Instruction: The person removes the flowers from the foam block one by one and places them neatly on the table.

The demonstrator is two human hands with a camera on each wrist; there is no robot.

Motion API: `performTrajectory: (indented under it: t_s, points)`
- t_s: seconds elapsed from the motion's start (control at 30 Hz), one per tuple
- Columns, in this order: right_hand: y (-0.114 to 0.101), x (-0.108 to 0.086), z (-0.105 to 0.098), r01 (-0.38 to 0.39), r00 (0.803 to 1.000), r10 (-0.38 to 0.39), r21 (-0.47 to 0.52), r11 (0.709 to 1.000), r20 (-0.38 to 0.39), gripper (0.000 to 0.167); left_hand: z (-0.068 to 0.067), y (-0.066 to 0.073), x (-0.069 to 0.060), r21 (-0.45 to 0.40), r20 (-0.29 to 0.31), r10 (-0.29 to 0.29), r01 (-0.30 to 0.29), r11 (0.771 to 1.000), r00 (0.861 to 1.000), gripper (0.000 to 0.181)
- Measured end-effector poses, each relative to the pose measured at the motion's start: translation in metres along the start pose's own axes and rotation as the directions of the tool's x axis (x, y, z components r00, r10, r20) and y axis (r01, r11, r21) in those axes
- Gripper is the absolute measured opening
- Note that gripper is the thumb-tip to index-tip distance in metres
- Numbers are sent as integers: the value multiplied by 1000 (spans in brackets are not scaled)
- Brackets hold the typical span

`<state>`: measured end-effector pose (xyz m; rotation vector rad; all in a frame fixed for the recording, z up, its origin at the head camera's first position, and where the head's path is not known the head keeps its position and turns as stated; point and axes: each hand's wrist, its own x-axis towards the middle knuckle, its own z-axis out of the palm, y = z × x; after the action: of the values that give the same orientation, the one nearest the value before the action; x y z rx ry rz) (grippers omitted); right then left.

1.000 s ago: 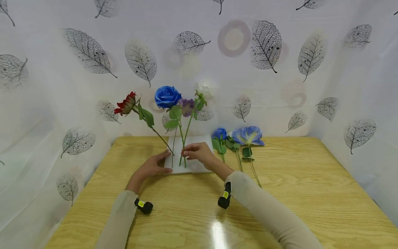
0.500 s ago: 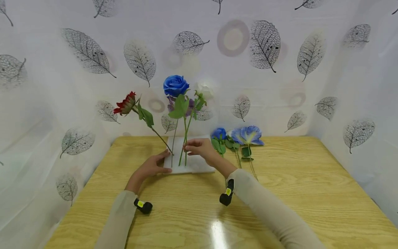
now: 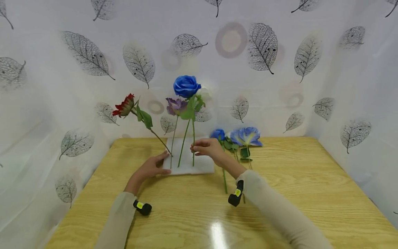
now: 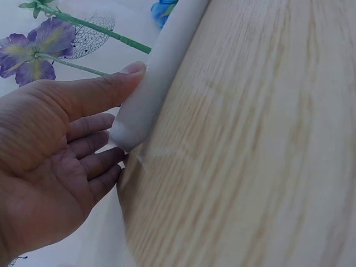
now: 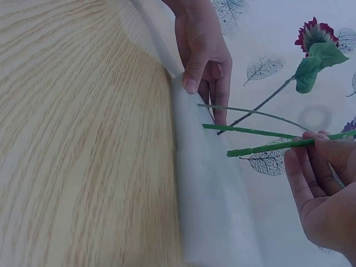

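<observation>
My right hand (image 3: 211, 150) pinches the green stem (image 5: 267, 147) of a blue rose (image 3: 186, 86). The rose stands upright over a white foam block (image 3: 203, 166). In the right wrist view the stem's cut end shows over the block; whether it touches cannot be told. My left hand (image 3: 151, 166) holds the block's left end, thumb (image 4: 105, 92) on the near side and fingers round the corner. Stuck in the block are a leaning red flower (image 3: 125, 105), a purple flower (image 3: 176, 105) and a white flower (image 3: 205, 93), partly hidden behind the rose.
Right of the block, several flowers lie on the wooden table (image 3: 174, 214): a smaller blue rose (image 3: 218, 134), a large pale blue flower (image 3: 246, 136) and a white one mostly hidden. Leaf-patterned white sheeting (image 3: 192, 20) encloses the table's back and sides.
My right hand has carried the blue rose rightward, its stem moving from left of the white flower's stem to right of it. The left hand stays on the foam block.
</observation>
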<state>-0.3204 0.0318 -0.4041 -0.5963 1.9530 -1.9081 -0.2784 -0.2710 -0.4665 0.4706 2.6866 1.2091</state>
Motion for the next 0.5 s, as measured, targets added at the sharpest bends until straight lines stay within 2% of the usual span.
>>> performTrajectory:
  t_s: [0.3, 0.5]
  points:
    - [-2, -20, -26, 11, 1000, -11, -19, 1000, 28, 33, 0, 1, 1, -7, 8, -4, 4, 1000, 1000, 89]
    - [3, -32, -47, -4, 1000, 5, -56, 998, 10, 37, 0, 4, 0, 2, 8, 1, -1, 1000, 1000, 87]
